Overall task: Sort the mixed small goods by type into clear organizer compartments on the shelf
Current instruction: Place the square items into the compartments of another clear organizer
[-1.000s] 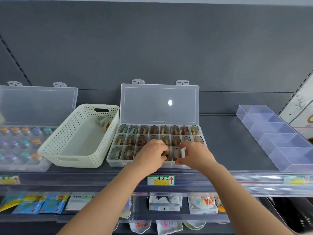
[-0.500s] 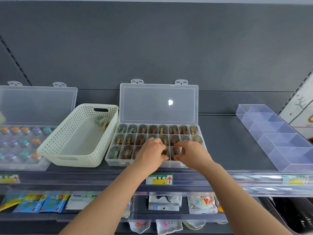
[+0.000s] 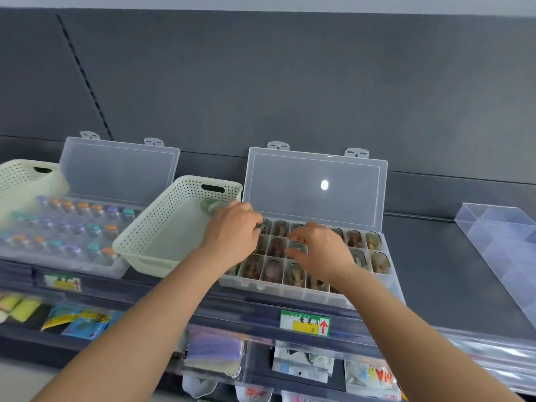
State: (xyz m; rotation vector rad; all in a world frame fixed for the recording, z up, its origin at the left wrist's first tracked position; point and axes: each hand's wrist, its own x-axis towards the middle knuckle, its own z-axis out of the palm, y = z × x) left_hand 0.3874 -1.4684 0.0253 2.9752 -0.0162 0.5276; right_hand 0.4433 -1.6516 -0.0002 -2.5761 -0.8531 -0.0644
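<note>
A clear compartment organizer (image 3: 374, 278) with its lid up stands on the shelf, its cells holding small brown and green goods. My left hand (image 3: 232, 233) hovers at the organizer's upper left corner, by the rim of a pale green perforated basket (image 3: 150, 245); its fingers are curled, and whether they hold anything is hidden. One greenish item (image 3: 209, 205) lies in the basket's far corner, just left of that hand. My right hand (image 3: 322, 250) floats over the organizer's middle cells with fingers spread and nothing in them.
A second open organizer (image 3: 72, 227) with colourful capped items sits to the left, and another basket (image 3: 23, 178) at far left. A clear divided tray (image 3: 504, 242) lies on the right. A green price tag (image 3: 304, 322) marks the shelf edge; packets hang below.
Both hands left the organizer's front row. My left hand moved up and left toward the basket; my right hand opened and lifted over the middle. The camera swung to the left.
</note>
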